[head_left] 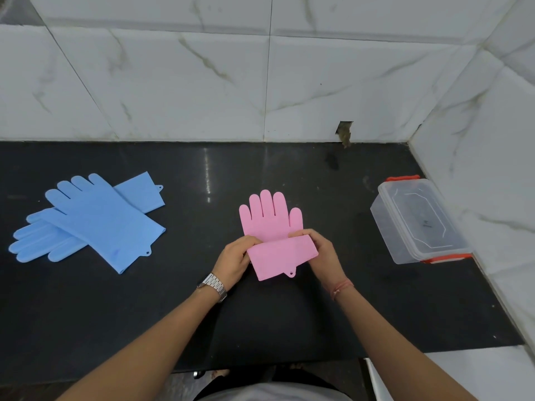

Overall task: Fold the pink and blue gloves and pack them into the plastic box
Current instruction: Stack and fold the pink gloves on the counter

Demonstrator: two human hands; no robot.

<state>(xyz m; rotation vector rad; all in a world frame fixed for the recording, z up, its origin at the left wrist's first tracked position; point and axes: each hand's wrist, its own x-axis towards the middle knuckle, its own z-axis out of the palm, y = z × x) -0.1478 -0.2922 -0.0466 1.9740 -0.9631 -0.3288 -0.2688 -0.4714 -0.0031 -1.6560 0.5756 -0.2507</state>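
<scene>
A pink glove (270, 218) lies on the black counter, fingers pointing away from me, with its cuff end bent over toward the palm. My left hand (236, 260) pinches the left edge of that folded cuff. My right hand (321, 253) pinches its right edge. Two blue gloves (95, 224) lie flat and crossed over each other at the left of the counter. The clear plastic box (385, 227) with orange latches stands lidless at the right, by the wall; I see nothing inside it.
The black counter (202, 314) is backed by a white marble-tiled wall (260, 82), which also runs along the right side. The counter's front edge lies near my body. A small broken hole (344, 131) shows in the back tiles.
</scene>
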